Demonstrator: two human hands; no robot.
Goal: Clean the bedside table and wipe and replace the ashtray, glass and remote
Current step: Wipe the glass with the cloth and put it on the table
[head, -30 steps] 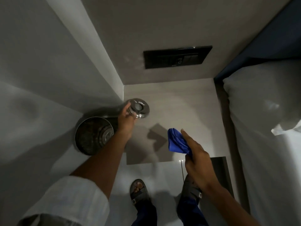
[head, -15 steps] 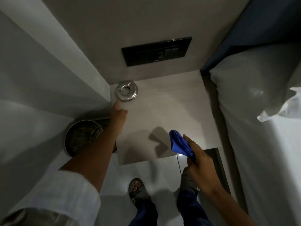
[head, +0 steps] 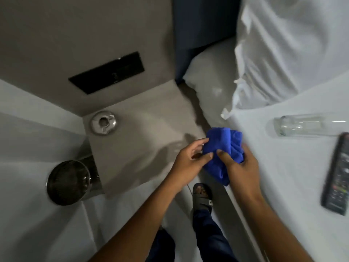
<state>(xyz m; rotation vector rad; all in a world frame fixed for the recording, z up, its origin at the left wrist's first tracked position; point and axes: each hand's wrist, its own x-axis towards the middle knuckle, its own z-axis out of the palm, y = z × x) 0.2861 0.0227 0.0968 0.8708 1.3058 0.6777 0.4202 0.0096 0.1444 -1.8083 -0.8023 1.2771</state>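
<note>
Scanning left to right: round metal bin (head: pixel 69 182) at lower left of frame, on the floor, tucked against the left edge of the bedside table (head: pixel 136 157). Metal ashtray (head: pixel 103 124) sits on the table's far-left corner, by the wall, well apart from both hands. Black switch panel (head: pixel 106 72) on the wall above it, upper left of centre; its markings are too blurred to read. Rest of the tabletop is bare apart from hand shadows.

Centre frame: blue cloth (head: pixel 221 154) bunched up, held over the table's right edge next to the bed (head: pixel 283 167). Left hand (head: pixel 186 160) has thumb and fingers pinched on the cloth's left side, forearm coming up from bottom centre. Right hand (head: pixel 239 167) is curled around the cloth from the right, thumb pressed on top, forearm entering from lower right. Below the hands, one sandalled foot (head: pixel 202 196) on the floor.

Right side: white pillows (head: pixel 283 44) at upper right. Clear glass (head: pixel 306 124) lies on its side on the sheet at right edge. Black remote (head: pixel 337 174) lies just below it, near but not touching; button labels unreadable from blur.
</note>
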